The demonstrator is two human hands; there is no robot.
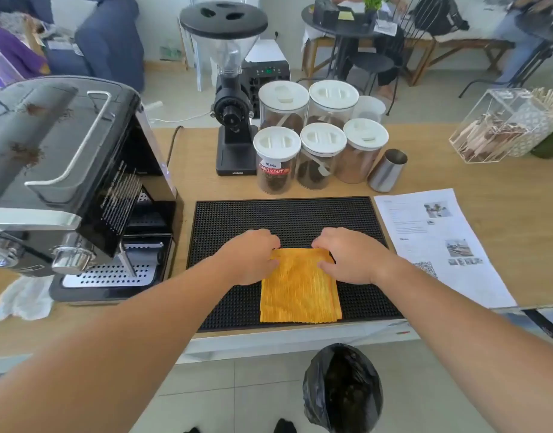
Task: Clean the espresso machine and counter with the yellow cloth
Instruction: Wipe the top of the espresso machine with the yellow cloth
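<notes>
A folded yellow cloth [300,292] lies flat on the black rubber bar mat [237,220] near the counter's front edge. My left hand [250,254] grips the cloth's far left corner and my right hand [350,254] grips its far right corner, fingers curled over the top edge. The espresso machine [75,170] stands at the left of the wooden counter [487,176], with brown coffee grounds scattered on its top. Its drip tray [113,273] is at the front.
A black coffee grinder [231,89] and several white-lidded jars [316,142] stand behind the mat, with a steel cup [387,170] beside them. A printed sheet [440,242] lies right of the mat. A white cloth [22,298] sits left of the machine. A black bin bag [344,389] is on the floor.
</notes>
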